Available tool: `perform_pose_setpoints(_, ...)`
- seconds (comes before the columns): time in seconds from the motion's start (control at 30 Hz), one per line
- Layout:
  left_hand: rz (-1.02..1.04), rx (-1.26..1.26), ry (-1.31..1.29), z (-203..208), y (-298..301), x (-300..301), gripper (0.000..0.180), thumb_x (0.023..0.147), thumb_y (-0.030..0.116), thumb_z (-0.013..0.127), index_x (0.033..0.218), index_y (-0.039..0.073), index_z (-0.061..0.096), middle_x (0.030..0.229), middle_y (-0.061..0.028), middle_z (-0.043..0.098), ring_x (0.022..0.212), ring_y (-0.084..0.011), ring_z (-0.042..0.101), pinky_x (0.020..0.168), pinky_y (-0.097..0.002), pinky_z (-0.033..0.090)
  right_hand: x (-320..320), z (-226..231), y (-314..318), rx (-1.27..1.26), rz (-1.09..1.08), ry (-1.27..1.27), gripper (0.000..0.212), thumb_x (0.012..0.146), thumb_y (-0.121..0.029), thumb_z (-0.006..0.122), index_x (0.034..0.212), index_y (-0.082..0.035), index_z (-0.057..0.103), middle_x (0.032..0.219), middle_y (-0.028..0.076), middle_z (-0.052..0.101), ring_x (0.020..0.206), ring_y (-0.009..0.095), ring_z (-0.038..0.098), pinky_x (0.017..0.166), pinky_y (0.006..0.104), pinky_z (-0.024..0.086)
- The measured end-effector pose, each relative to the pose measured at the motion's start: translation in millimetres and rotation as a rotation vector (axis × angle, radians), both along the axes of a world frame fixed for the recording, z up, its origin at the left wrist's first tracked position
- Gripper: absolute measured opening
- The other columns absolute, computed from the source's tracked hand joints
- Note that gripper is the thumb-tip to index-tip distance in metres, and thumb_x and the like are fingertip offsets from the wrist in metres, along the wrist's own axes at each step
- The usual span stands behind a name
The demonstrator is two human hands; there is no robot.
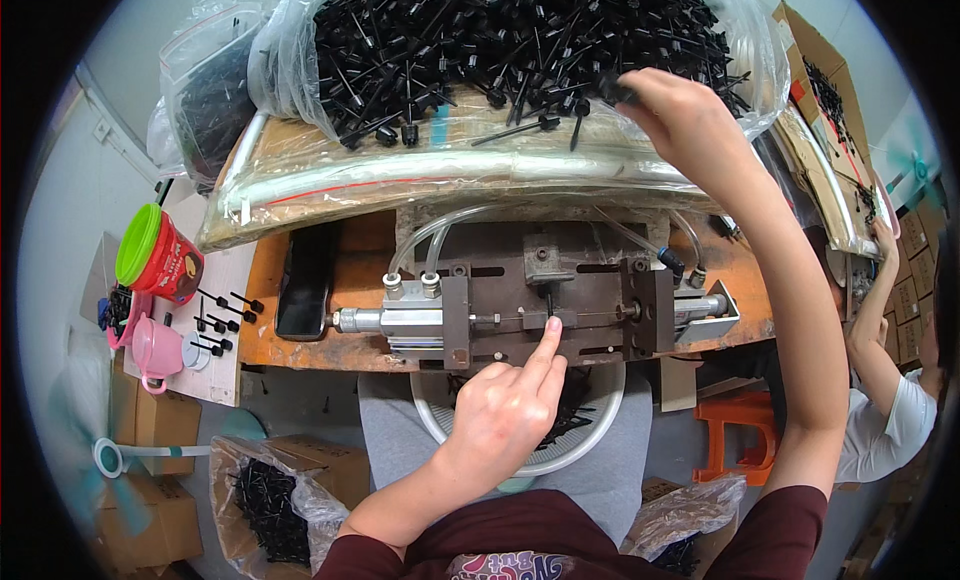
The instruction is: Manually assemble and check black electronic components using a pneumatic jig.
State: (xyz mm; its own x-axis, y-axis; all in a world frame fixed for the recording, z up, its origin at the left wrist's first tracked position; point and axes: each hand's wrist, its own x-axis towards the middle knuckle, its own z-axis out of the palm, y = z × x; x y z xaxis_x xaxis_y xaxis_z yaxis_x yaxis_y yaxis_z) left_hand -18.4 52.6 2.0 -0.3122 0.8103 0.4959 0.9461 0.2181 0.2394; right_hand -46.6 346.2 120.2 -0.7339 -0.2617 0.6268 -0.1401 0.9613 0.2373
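Note:
My left hand (505, 410) reaches over the front of a metal clamping fixture (590, 340). Its index finger is stretched out, the tip at a small dark rod (548, 298) in the middle of the fixture; the other fingers are partly bent and grip nothing visible. Up at the far right, my right hand (685, 120) is closed at the edge of a big heap of black knobs with thin stems (500, 40). A black knob (614, 87) shows between its thumb and fingers; its stem is hidden.
Pneumatic cylinders (415, 330) with clear hoses flank the fixture. A phone (304, 285) lies left on the orange bench (350, 352). Beyond it are a red and green bucket (165, 260) and a pink cup (155, 348). A white basket (605, 420) sits below. Another person (890, 400) works at right.

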Motion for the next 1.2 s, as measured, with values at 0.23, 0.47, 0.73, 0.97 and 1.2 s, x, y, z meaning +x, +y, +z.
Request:
perform_pose_setpoints(0.23, -0.035, 0.080, -0.027, -5.4, 0.3, -2.6, 0.022, 0.074, 0.008, 0.078, 0.093, 0.001, 0.071, 0.123, -0.0162, 0.067, 0.059, -0.0186, 0.063, 0.059, -0.0281, 0.052, 9.8, 6.1, 20.1, -1.225, 0.011, -0.032, 0.024, 0.097, -0.019, 0.063, 0.107, 0.002, 0.064, 0.099, 0.014, 0.072, 0.088, 0.020, 0.073, 0.073, 0.0283, 0.059)
perform_pose_setpoints(0.47, -0.196, 0.156, -0.426, 15.6, -17.8, -0.4, 0.033, 0.073, 0.012, 0.083, 0.103, 0.003, 0.072, 0.123, -0.0155, 0.067, 0.065, -0.0162, 0.067, 0.060, -0.0262, 0.055, 26.3, -1.9, 2.9, -1.609, 0.196, -0.056, 0.027, 0.098, -0.020, 0.062, 0.107, 0.005, 0.061, 0.106, 0.019, 0.070, 0.092, 0.021, 0.072, 0.080, 0.0270, 0.059)
perform_pose_setpoints(0.73, -0.104, 0.590, -0.961, 38.0, -4.1, -7.5, 0.048, 0.076, -0.009, 0.075, 0.122, -0.004, 0.064, 0.122, -0.0179, 0.065, 0.095, -0.0188, 0.069, 0.075, -0.0280, 0.061, 87.5, -38.4, -89.7, -1.879, 0.361, -0.355, 0.020, 0.099, -0.017, 0.059, 0.107, 0.002, 0.059, 0.099, 0.020, 0.071, 0.076, 0.020, 0.072, 0.067, 0.0305, 0.060)
perform_pose_setpoints(0.97, -0.174, 0.412, -0.519, 25.7, -25.3, 2.4, 0.038, 0.067, 0.003, 0.086, 0.103, 0.002, 0.074, 0.101, -0.0131, 0.072, 0.087, -0.0219, 0.071, 0.076, -0.0305, 0.058, 127.9, -69.7, -118.4, -1.998, 0.191, -0.348, 0.022, 0.098, -0.010, 0.059, 0.113, 0.007, 0.059, 0.097, 0.021, 0.071, 0.070, 0.020, 0.071, 0.061, 0.0275, 0.058)
perform_pose_setpoints(1.2, -0.016, 0.211, -0.356, -5.6, -17.1, 6.0, 0.031, 0.071, 0.003, 0.081, 0.100, 0.001, 0.073, 0.121, -0.0159, 0.068, 0.083, -0.0218, 0.071, 0.076, -0.0291, 0.057, 144.4, -68.8, -138.4, -1.755, 0.114, -0.109, 0.014, 0.094, 0.002, 0.060, 0.106, 0.010, 0.064, 0.101, 0.022, 0.070, 0.071, 0.018, 0.068, 0.059, 0.0261, 0.057)
